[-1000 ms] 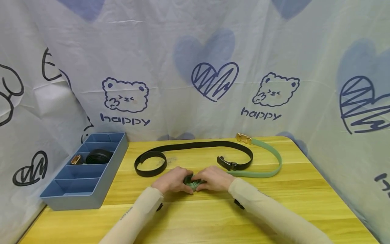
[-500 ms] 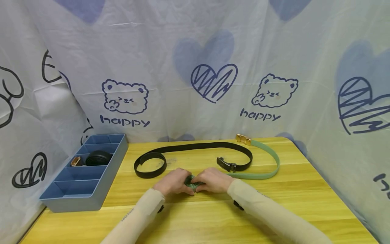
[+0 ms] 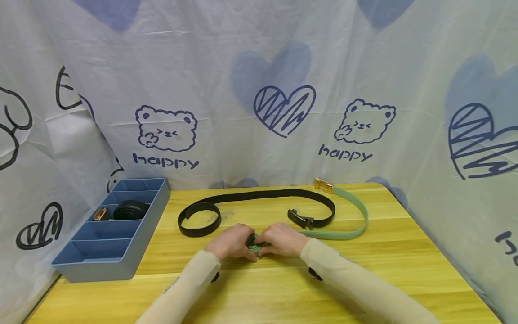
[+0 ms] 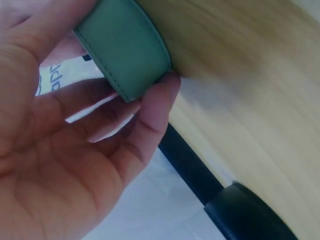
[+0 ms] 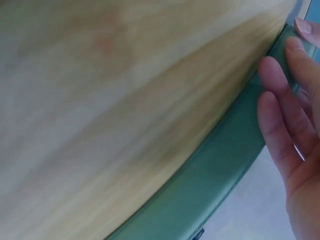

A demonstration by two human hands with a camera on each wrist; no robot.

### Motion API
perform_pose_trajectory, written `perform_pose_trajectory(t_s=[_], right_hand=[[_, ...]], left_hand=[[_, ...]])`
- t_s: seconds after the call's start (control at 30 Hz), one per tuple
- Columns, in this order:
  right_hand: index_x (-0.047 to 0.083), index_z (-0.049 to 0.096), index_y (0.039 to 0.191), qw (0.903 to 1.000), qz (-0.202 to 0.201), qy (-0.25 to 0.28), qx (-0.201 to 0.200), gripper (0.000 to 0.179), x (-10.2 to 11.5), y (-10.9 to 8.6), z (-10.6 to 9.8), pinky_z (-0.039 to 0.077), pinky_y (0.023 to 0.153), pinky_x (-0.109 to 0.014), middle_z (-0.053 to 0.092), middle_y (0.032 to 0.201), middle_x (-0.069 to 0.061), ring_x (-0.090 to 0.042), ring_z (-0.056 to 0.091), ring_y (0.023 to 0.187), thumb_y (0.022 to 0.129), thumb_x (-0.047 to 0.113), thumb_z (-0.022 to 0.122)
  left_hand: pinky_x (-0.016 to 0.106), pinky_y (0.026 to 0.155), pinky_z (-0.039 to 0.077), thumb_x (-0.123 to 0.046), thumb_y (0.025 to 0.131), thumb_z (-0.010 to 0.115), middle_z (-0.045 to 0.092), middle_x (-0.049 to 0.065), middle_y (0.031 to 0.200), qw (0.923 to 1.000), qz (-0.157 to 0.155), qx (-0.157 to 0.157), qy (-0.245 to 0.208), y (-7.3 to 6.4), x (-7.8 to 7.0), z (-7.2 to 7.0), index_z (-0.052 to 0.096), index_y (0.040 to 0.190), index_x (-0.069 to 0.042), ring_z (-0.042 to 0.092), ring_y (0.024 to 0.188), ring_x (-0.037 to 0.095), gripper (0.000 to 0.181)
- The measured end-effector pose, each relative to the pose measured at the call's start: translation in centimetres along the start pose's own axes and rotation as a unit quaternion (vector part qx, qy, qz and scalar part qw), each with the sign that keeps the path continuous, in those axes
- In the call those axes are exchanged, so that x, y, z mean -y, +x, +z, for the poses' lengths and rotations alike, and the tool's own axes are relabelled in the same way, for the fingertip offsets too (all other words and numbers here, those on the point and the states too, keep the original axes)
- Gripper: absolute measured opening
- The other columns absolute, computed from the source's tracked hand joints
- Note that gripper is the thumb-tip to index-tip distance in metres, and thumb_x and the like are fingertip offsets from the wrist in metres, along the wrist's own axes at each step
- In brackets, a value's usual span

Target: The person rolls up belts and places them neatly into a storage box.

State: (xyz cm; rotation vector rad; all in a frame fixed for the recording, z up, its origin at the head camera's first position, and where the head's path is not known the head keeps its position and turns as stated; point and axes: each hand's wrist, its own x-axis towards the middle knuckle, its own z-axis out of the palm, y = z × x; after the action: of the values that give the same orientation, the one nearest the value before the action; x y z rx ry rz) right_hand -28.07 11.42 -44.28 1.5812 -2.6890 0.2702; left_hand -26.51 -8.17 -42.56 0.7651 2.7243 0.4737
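Observation:
A green belt is partly wound into a small coil point(image 3: 253, 243) standing on edge at the middle of the table. My left hand point(image 3: 231, 242) grips the coil's left side, with thumb and fingertips around the outer turn point(image 4: 125, 50) in the left wrist view. From the other side my right hand point(image 3: 282, 239) holds the coil. Its fingers point(image 5: 278, 107) lie along the green strap point(image 5: 210, 165) in the right wrist view. The loose strap curves right and back to a gold buckle point(image 3: 323, 185). My hands hide part of the coil.
Behind my hands lies a black belt point(image 3: 259, 195), its end looped at the left, its dark buckle point(image 3: 300, 218) at the right. A blue divided tray point(image 3: 95, 272) stands at the left; one compartment holds a rolled black belt point(image 3: 131, 210) with a gold buckle point(image 3: 101, 214).
The green belt's loose curve has drawn a little to the left, toward my hands. Both hands keep hold of the coil at nearly the same spot. The black belt has not moved.

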Motion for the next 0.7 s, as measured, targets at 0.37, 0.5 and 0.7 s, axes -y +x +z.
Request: perform_pose_trajectory(t_s=[0.37,0.5,0.7], right_hand=[[0.021,0.074,0.113,0.9998,0.018,0.011,0.003,0.034,-0.25,-0.15,-0.15,0.052,0.076,-0.017,0.075,0.102,0.008,0.002,0.067,0.082,0.087,0.041,0.07],[0.022,0.075,0.112,0.9999,0.014,0.002,-0.002,0.032,-0.12,-0.18,-0.06,0.052,0.074,-0.015,0.075,0.1,0.009,0.003,0.066,0.078,0.088,0.042,0.069],[0.021,0.072,0.117,0.9998,0.015,0.017,0.0,0.036,-0.25,-0.49,-0.23,0.051,0.072,-0.015,0.074,0.103,0.008,0.004,0.065,0.078,0.089,0.042,0.069]], left_hand=[[0.027,0.063,0.043,-0.034,0.076,0.086,0.059,-0.004,0.08,0.9999,0.0,0.006,-0.012,0.0,-0.4,-0.17,0.064,0.091,-0.014,0.05,0.068,0.011,0.034],[0.025,0.056,0.04,-0.043,0.074,0.085,0.054,-0.005,0.069,0.9998,-0.006,-0.011,-0.012,0.06,-0.45,0.14,0.062,0.08,-0.015,0.046,0.059,0.01,0.037],[0.027,0.062,0.043,-0.039,0.074,0.086,0.061,-0.005,0.081,0.9998,0.006,-0.017,-0.001,0.1,-0.08,0.07,0.066,0.093,-0.015,0.051,0.067,0.011,0.036]])
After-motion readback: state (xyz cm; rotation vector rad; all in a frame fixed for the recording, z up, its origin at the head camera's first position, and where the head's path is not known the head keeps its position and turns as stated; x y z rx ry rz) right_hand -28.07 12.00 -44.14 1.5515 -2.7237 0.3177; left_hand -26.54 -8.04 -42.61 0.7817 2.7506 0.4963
